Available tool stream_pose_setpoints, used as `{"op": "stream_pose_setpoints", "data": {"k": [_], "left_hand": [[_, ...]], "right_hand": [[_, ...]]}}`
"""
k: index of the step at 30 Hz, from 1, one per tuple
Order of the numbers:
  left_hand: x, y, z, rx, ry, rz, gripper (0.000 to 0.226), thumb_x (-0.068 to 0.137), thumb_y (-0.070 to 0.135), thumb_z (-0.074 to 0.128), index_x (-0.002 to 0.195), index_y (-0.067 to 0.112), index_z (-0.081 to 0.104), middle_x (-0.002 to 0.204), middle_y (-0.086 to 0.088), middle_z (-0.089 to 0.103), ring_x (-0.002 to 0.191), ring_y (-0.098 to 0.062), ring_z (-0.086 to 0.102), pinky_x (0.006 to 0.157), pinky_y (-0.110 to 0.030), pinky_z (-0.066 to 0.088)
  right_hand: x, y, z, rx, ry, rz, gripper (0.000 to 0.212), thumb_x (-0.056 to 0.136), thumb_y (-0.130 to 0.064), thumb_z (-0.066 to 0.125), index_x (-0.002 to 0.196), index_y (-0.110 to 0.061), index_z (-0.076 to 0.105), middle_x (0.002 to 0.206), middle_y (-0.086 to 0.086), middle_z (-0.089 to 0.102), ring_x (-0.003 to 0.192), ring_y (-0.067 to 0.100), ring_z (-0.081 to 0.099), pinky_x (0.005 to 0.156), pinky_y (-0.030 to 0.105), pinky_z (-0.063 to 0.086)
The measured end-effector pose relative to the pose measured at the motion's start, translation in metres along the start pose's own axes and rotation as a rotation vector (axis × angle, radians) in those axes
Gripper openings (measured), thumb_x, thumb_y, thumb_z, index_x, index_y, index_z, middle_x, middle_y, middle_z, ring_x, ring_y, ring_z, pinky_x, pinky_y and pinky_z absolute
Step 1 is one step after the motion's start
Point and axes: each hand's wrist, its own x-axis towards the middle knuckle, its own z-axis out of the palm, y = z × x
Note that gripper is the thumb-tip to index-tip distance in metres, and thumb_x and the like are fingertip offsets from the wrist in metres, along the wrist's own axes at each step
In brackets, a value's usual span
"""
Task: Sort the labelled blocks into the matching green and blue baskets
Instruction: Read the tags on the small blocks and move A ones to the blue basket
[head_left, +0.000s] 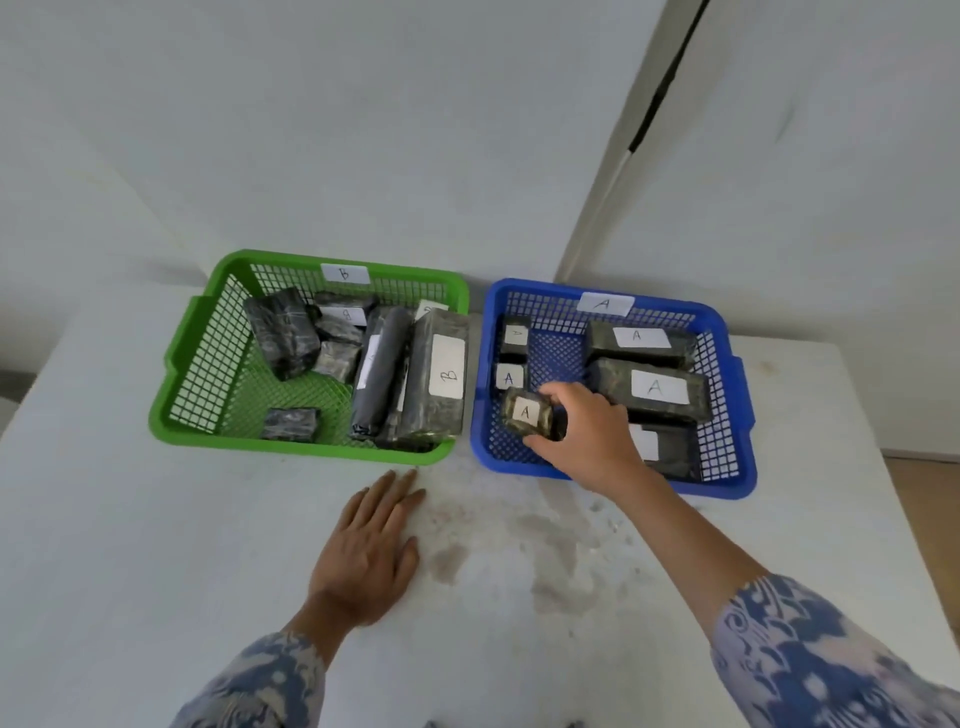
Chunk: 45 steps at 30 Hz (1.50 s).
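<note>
My right hand (587, 436) reaches into the blue basket (613, 475), tagged A, and grips a small dark block labelled A (527, 414) over its front left corner. Several other dark A blocks lie in that basket, among them a long one (652, 387); one block is partly hidden behind my hand. The green basket (306, 447), tagged B, sits to the left and holds several dark wrapped blocks, including a large one labelled B (441, 379). My left hand (371, 545) rests flat on the white table, fingers together, in front of the green basket.
The two baskets stand side by side at the back of the white table (156, 519), close to a white wall. A stained patch (519, 535) marks the tabletop between my hands. The table's right edge (883, 467) runs just beyond the blue basket.
</note>
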Motion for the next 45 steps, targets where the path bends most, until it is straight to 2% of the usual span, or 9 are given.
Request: {"op": "stream_pose_setpoints", "data": {"k": [9,23,28,32,35,38,40,42,45], "left_hand": [[0.002,-0.001,-0.001,-0.038,-0.013,-0.036,0.06,0.092,0.04,0.048,0.149,0.021,0.044,0.164,0.001,0.03,0.153,-0.022,0.022,0.121,-0.042,0.02],[0.002,0.002,-0.004,-0.043,-0.034,-0.054,0.06,0.092,0.041,0.048,0.149,0.022,0.044,0.163,0.002,0.029,0.153,-0.021,0.023,0.122,-0.039,0.017],[0.002,0.005,-0.006,-0.07,-0.056,-0.056,0.059,0.096,0.042,0.045,0.151,0.022,0.04,0.165,0.002,0.025,0.154,-0.02,0.019,0.123,-0.038,0.011],[-0.01,-0.018,-0.011,-0.167,-0.039,-0.03,0.055,0.099,0.033,0.042,0.151,0.016,0.039,0.163,-0.003,0.03,0.152,-0.02,0.025,0.124,-0.034,0.01],[-0.028,-0.066,-0.023,-0.137,0.022,-0.083,0.054,0.099,0.033,0.041,0.15,0.013,0.04,0.16,-0.005,0.034,0.148,-0.023,0.034,0.123,-0.034,0.012],[-0.044,-0.128,-0.037,-0.067,0.037,-0.146,0.057,0.101,0.039,0.038,0.151,0.012,0.039,0.161,-0.003,0.031,0.148,-0.024,0.033,0.123,-0.034,0.009],[-0.05,-0.157,-0.041,-0.049,0.015,-0.142,0.059,0.101,0.044,0.036,0.154,0.017,0.036,0.163,-0.002,0.027,0.152,-0.022,0.025,0.124,-0.035,0.009],[-0.051,-0.169,-0.04,-0.053,-0.003,-0.111,0.06,0.101,0.046,0.038,0.156,0.022,0.032,0.165,0.002,0.022,0.154,-0.019,0.019,0.124,-0.037,0.01],[-0.052,-0.173,-0.038,-0.082,-0.002,-0.12,0.06,0.1,0.047,0.042,0.155,0.024,0.034,0.163,0.007,0.023,0.154,-0.015,0.017,0.123,-0.035,0.008]], "right_hand": [[0.025,0.002,0.015,-0.23,-0.09,-0.042,0.073,0.07,-0.071,0.074,0.127,-0.031,0.052,0.123,-0.01,0.063,0.111,0.021,0.05,0.088,0.041,0.034],[0.025,0.0,0.012,-0.227,-0.097,-0.033,0.072,0.074,-0.074,0.069,0.132,-0.035,0.053,0.128,-0.011,0.061,0.114,0.021,0.052,0.088,0.042,0.034],[0.014,-0.009,0.0,-0.003,0.105,0.032,0.043,0.092,-0.058,0.059,0.124,-0.029,0.06,0.113,-0.01,0.066,0.105,0.02,0.062,0.094,0.048,0.039],[0.009,-0.05,-0.015,0.194,0.285,0.067,0.018,0.101,-0.041,0.05,0.105,-0.029,0.063,0.081,-0.02,0.062,0.081,0.01,0.064,0.095,0.052,0.048],[0.009,-0.102,-0.02,0.28,0.349,0.004,0.015,0.102,-0.031,0.053,0.098,-0.027,0.067,0.076,-0.024,0.06,0.075,-0.006,0.058,0.079,0.031,0.051],[0.009,-0.164,-0.011,0.304,0.337,-0.094,0.013,0.1,-0.025,0.057,0.092,-0.028,0.067,0.077,-0.021,0.062,0.072,-0.005,0.059,0.061,0.01,0.042],[0.014,-0.201,0.008,0.289,0.278,-0.171,0.014,0.101,-0.025,0.057,0.095,-0.025,0.069,0.078,-0.017,0.064,0.067,-0.002,0.061,0.057,0.013,0.047],[0.022,-0.231,0.036,0.273,0.17,-0.201,0.015,0.102,-0.03,0.054,0.101,-0.025,0.068,0.079,-0.015,0.066,0.063,0.002,0.062,0.056,0.025,0.055],[0.042,-0.266,0.08,0.202,0.002,-0.185,0.024,0.101,-0.038,0.051,0.119,-0.025,0.061,0.098,-0.011,0.067,0.085,0.012,0.066,0.068,0.036,0.056]]}}
